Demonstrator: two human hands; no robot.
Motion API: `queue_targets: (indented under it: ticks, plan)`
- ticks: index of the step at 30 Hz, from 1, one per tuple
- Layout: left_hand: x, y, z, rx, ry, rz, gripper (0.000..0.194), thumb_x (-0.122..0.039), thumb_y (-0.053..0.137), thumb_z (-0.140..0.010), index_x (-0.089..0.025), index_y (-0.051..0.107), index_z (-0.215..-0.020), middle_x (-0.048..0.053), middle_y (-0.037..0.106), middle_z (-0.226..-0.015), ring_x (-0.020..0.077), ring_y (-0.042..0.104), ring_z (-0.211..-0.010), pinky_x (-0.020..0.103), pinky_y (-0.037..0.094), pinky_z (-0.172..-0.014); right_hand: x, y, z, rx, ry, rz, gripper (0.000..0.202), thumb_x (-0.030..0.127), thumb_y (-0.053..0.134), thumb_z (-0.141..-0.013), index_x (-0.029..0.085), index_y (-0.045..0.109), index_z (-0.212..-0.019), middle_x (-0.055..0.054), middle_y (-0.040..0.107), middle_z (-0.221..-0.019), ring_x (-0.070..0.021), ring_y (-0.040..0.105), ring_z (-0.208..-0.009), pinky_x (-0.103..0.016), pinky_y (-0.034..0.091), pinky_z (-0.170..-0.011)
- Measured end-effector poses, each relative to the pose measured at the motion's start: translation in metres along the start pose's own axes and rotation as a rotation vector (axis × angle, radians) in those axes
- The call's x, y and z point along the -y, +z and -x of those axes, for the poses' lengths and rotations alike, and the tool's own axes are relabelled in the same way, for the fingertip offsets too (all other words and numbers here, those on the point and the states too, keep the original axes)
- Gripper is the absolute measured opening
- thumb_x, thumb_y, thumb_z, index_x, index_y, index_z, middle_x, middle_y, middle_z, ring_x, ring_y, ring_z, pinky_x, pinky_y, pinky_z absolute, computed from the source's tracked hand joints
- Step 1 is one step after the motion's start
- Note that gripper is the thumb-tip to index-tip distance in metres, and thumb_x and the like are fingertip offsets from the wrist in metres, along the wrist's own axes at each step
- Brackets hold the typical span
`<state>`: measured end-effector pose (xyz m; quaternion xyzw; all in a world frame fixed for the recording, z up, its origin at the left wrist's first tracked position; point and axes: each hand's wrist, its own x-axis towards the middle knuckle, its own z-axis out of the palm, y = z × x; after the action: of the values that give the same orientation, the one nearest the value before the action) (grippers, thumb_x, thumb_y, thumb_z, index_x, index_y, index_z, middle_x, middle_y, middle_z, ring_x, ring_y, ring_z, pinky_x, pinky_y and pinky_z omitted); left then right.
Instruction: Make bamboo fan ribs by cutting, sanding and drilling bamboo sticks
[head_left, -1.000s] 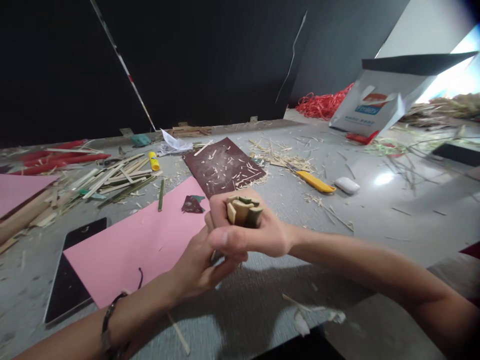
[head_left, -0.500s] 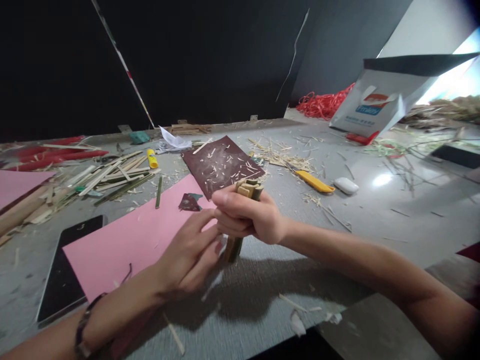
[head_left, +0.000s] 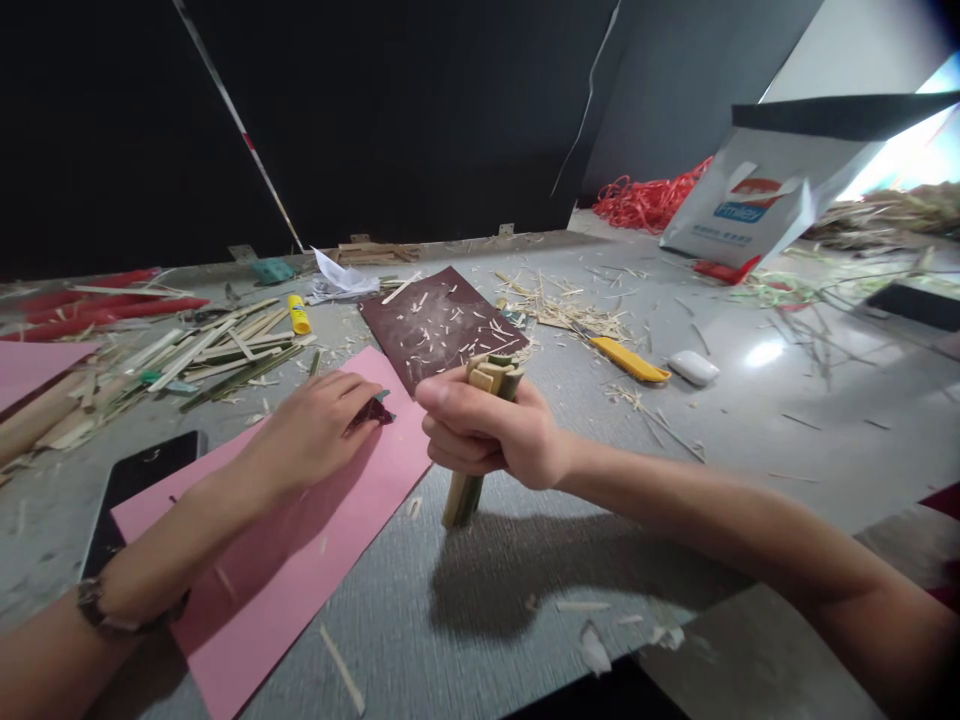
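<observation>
Wrapped in my right hand [head_left: 495, 425] is an upright, slightly tilted bundle of short bamboo strips [head_left: 463, 500]; its cut ends stick out above the fist and its lower end hangs below. My left hand [head_left: 322, 425] is over the pink paper [head_left: 315, 570], with thumb and fingers closed around a small dark scrap of sandpaper [head_left: 373, 411]. Part of that scrap is hidden by the fingers. Behind the right fist lies a larger brown sheet of sandpaper [head_left: 442, 325], scattered with pale shavings.
A yellow utility knife [head_left: 630, 360] and a white mouse-shaped object [head_left: 693, 368] lie to the right. At left are a phone [head_left: 142, 480], loose bamboo strips [head_left: 232, 350] and a yellow glue stick [head_left: 298, 314]. A white bag [head_left: 765, 190] stands at the back right.
My left hand has left the bundle, moved left and up, and taken hold of the small sandpaper scrap. The right hand keeps the bundle in nearly the same place.
</observation>
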<state>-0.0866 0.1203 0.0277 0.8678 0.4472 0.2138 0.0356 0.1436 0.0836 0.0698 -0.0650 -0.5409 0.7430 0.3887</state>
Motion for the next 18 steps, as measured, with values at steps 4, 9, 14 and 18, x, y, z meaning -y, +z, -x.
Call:
queue_targets:
  ticks: [4,9,14,18]
  plan:
    - [0.008,-0.017,0.0,0.053,0.003,-0.185,0.029,-0.026,0.054,-0.099,-0.013,0.064,-0.123,0.012,0.066,-0.122,0.0296,0.058,-0.117,0.049,0.039,-0.11,0.0,0.001,0.0,-0.02,0.012,0.015,0.053,0.036,0.074,-0.093,0.021,0.036,-0.058,0.011,0.029,-0.045,-0.0033,0.023,-0.039,-0.02,0.02,-0.038]
    - [0.033,-0.038,0.0,-0.017,-0.177,-0.356,0.04,-0.028,0.046,-0.104,-0.003,0.052,-0.135,0.023,0.049,-0.14,0.0412,0.043,-0.136,0.062,0.029,-0.114,0.001,0.003,0.001,-0.016,0.0,0.002,0.053,0.035,0.069,-0.096,0.021,0.035,-0.058,0.011,0.029,-0.047,-0.0032,0.023,-0.039,-0.02,0.019,-0.039]
    - [0.007,-0.031,0.011,0.26,-0.14,-0.261,0.046,-0.059,0.063,-0.093,-0.017,0.064,-0.073,0.004,0.061,-0.075,0.0195,0.053,-0.06,0.033,0.043,-0.065,0.001,0.002,0.001,-0.023,0.021,0.0,0.052,0.031,0.073,-0.092,0.02,0.036,-0.058,0.011,0.029,-0.045,-0.0028,0.023,-0.038,-0.02,0.02,-0.038]
    - [-0.034,-0.012,0.029,0.289,-0.07,-0.128,0.045,-0.061,0.071,-0.083,-0.021,0.062,-0.063,0.001,0.06,-0.059,0.0167,0.043,-0.047,0.029,0.025,-0.055,0.0,0.0,0.003,-0.03,0.025,0.019,0.05,0.032,0.071,-0.095,0.02,0.038,-0.059,0.011,0.031,-0.047,-0.0033,0.025,-0.041,-0.019,0.021,-0.04]
